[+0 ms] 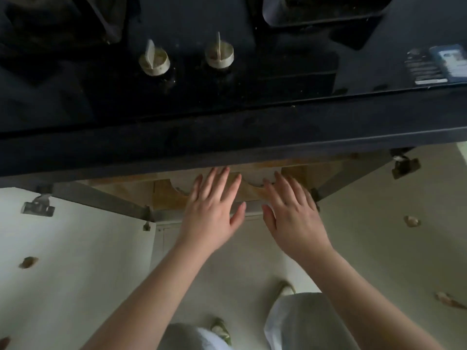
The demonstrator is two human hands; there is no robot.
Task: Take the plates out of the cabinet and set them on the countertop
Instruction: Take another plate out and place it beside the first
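White plates [257, 176] lie on the wooden floor of the open cabinet [131, 192] under the dark countertop [227, 137]; only their near rims show, the rest is hidden by the counter's edge. My left hand [212, 210] hovers at the cabinet's mouth with fingers spread, holding nothing. My right hand [290, 213] reaches in beside it, fingers apart and empty, its fingertips close to a plate's rim.
A black glass hob with two round knobs [154, 61] [219, 55] fills the countertop above. Both white cabinet doors [63, 248] [404, 210] stand open to left and right. A dark leaflet [434, 64] lies at the counter's right. My legs and slippers are below.
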